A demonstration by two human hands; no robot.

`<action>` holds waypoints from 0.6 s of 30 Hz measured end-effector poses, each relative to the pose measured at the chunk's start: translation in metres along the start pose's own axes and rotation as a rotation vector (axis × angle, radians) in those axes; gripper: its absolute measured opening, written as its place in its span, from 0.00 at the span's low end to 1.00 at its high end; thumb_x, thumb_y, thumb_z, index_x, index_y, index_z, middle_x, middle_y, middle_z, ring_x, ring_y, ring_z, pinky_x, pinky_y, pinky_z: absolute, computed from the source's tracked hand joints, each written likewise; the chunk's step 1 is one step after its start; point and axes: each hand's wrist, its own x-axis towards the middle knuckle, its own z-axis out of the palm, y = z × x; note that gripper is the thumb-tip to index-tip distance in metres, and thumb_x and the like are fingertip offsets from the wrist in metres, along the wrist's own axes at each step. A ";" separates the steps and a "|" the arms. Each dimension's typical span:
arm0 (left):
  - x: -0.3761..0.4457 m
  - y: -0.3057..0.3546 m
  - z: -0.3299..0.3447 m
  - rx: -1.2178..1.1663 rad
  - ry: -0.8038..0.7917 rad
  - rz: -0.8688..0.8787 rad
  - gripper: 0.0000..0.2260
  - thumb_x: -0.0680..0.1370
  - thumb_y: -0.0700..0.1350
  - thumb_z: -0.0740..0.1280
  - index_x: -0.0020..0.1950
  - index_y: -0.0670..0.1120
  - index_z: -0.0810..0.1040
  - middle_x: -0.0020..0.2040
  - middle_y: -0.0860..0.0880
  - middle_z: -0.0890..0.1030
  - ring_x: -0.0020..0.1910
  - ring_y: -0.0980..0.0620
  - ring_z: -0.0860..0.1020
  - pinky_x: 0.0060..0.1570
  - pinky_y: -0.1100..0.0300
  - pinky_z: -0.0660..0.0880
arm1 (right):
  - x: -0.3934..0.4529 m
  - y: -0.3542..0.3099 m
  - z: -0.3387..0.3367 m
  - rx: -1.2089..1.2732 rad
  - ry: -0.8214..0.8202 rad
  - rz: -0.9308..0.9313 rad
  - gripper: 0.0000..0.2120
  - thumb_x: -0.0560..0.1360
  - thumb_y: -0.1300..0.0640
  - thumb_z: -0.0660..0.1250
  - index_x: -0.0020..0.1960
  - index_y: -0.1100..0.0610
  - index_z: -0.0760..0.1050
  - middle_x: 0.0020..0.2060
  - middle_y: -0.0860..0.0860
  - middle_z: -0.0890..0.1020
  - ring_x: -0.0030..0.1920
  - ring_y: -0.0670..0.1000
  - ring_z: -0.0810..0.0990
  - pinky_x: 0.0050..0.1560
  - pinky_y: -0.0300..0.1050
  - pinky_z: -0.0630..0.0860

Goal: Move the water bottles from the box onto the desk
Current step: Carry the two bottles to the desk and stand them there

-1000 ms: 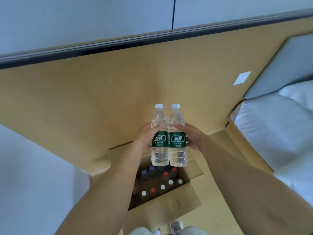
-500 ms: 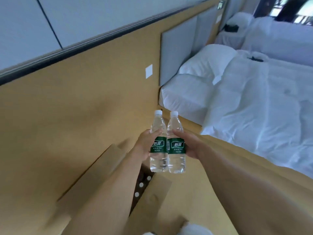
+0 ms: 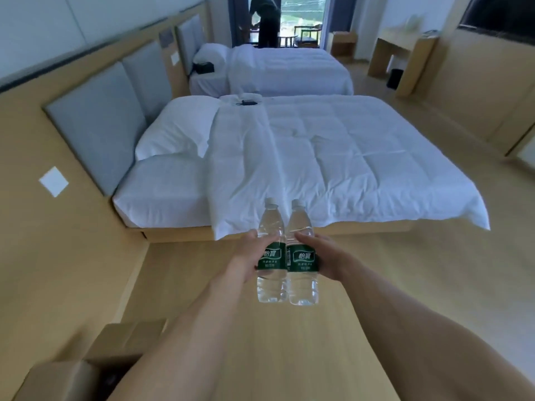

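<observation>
Both hands, left (image 3: 246, 257) and right (image 3: 324, 256), each grip an upright, seemingly touching water bottle (image 3: 270, 256).

Your left hand (image 3: 246, 257) and right hand (image 3: 324, 256) are bare: no gloves, rings or watch visible. Both forearms are uncovered along the whole length in frame; no sleeve edge shows. No markings or bands noted on either wrist.

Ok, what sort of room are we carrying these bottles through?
Most likely a hotel twin room: two made-up white beds, the near bed and the far bed, padded grey headboard panels on the wall, and a built-in wooden desk opposite.
</observation>
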 end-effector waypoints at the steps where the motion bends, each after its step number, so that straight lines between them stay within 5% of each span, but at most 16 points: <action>1: 0.004 0.003 0.024 0.007 -0.027 -0.008 0.22 0.75 0.53 0.75 0.62 0.45 0.71 0.52 0.38 0.83 0.49 0.37 0.85 0.48 0.31 0.79 | -0.006 -0.004 -0.023 0.002 0.032 -0.003 0.24 0.74 0.55 0.73 0.65 0.67 0.73 0.53 0.65 0.82 0.51 0.63 0.82 0.60 0.64 0.78; 6: 0.022 0.017 0.138 0.048 -0.160 -0.010 0.19 0.75 0.51 0.75 0.57 0.45 0.72 0.52 0.38 0.83 0.50 0.35 0.84 0.48 0.29 0.78 | -0.037 -0.019 -0.133 0.055 0.139 -0.039 0.25 0.72 0.53 0.75 0.62 0.67 0.75 0.53 0.66 0.83 0.48 0.62 0.84 0.52 0.58 0.82; 11: 0.033 0.025 0.241 0.123 -0.284 0.012 0.17 0.72 0.51 0.78 0.56 0.49 0.77 0.50 0.41 0.85 0.49 0.39 0.84 0.47 0.31 0.79 | -0.073 -0.024 -0.225 0.124 0.282 -0.088 0.25 0.75 0.54 0.72 0.66 0.67 0.73 0.60 0.68 0.79 0.54 0.64 0.81 0.64 0.65 0.75; 18: 0.038 0.033 0.359 0.229 -0.462 0.009 0.22 0.68 0.54 0.79 0.58 0.49 0.78 0.49 0.43 0.85 0.49 0.40 0.85 0.47 0.34 0.81 | -0.125 -0.023 -0.321 0.268 0.440 -0.135 0.24 0.77 0.54 0.70 0.68 0.66 0.71 0.60 0.67 0.79 0.52 0.63 0.81 0.58 0.60 0.78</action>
